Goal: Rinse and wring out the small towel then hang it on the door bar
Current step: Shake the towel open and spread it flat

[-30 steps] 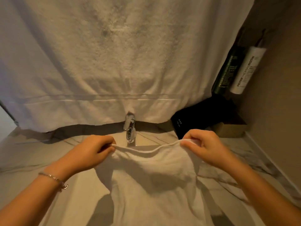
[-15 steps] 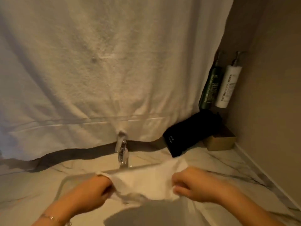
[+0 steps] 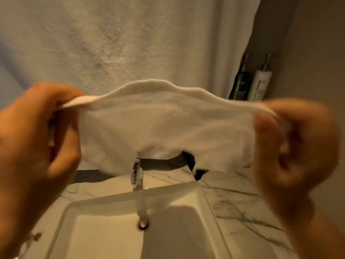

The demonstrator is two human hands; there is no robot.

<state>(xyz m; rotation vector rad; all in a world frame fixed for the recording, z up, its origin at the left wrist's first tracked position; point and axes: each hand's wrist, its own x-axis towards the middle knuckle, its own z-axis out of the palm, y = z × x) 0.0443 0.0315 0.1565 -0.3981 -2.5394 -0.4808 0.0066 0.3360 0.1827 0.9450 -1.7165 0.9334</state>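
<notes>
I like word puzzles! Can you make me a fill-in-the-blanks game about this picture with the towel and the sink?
1. Both hands, left hand and right hand, hold up a small ____ cloth towel.
2. Water runs from the shiny metal tap into the white rectangular ____.
3. Beside the dark green pump bottle stands a ____ pump bottle.

Missing words: white; sink; white

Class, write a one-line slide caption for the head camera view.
Left hand and right hand stretch a small white towel above the sink and tap.
</notes>
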